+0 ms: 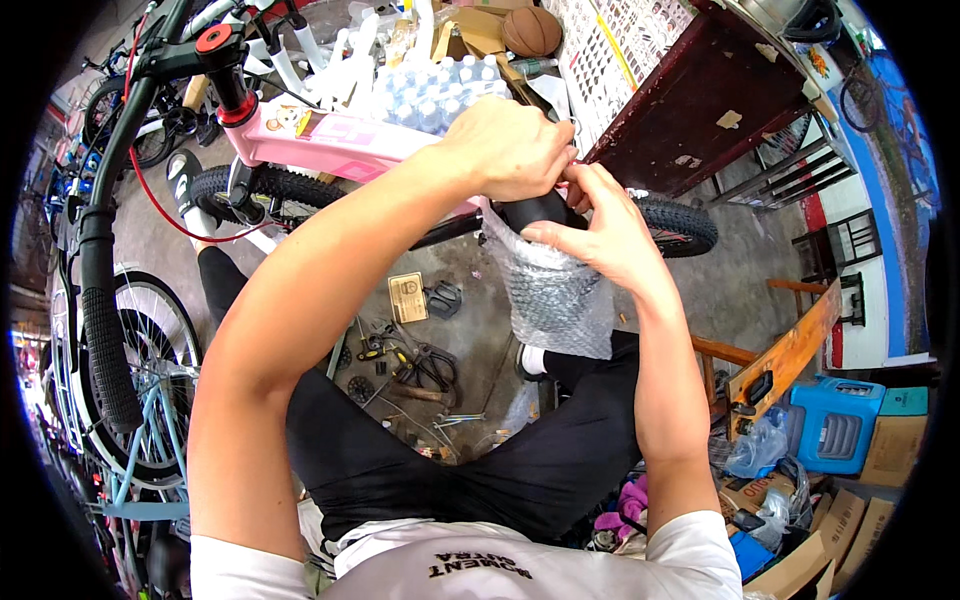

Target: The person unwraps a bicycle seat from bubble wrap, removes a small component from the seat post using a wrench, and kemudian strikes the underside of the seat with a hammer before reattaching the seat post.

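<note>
A pink bicycle frame lies crosswise before me, with a black handlebar and red cable at left. My left hand is closed at the frame's right part, over a black, saddle-like part; what its fingers hold is hidden. My right hand is just below it, thumb and fingers gripping that black part, which is partly inside bubble wrap. The wrap hangs down toward my right leg. The frame's rear tyre shows beyond my right wrist.
Scattered tools and parts lie on the concrete floor between my legs. Bottled-water packs, a dark red cabinet and a basketball are behind. A wooden stool, blue plastic stool and cardboard boxes stand right; other bicycles left.
</note>
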Tool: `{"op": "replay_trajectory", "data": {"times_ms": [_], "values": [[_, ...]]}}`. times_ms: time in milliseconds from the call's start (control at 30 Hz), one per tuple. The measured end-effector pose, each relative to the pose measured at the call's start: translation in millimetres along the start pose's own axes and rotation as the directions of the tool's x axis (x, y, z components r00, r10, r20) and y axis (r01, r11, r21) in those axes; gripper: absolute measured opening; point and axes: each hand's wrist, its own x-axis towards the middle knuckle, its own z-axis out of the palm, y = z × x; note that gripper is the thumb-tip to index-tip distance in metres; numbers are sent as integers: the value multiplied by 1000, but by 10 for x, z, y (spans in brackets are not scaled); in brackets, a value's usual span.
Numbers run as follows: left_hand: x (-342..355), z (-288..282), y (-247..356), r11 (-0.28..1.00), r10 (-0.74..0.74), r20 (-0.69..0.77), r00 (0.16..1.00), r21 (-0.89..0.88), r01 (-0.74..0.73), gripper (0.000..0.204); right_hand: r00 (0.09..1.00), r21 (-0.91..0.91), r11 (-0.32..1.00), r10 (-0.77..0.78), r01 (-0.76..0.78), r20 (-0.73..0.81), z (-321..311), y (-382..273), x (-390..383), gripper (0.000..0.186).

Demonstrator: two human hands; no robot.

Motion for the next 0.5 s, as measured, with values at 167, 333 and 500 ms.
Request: {"op": "replay_trajectory", "data": {"times_ms": [167, 333, 500], "values": [[78, -42, 263, 996, -59, 81, 995, 74, 53, 24, 989, -23, 996, -90, 88, -118, 191, 7, 54, 67], [92, -194, 352, 963, -270, 56, 961, 14, 270, 31, 999, 73, 996, 44, -46, 31, 96, -44, 42, 59], [-540, -286, 672, 916, -257, -555, 791, -402, 16, 36, 984, 334, 928, 180, -166, -9, -51, 181, -41, 63]]}}
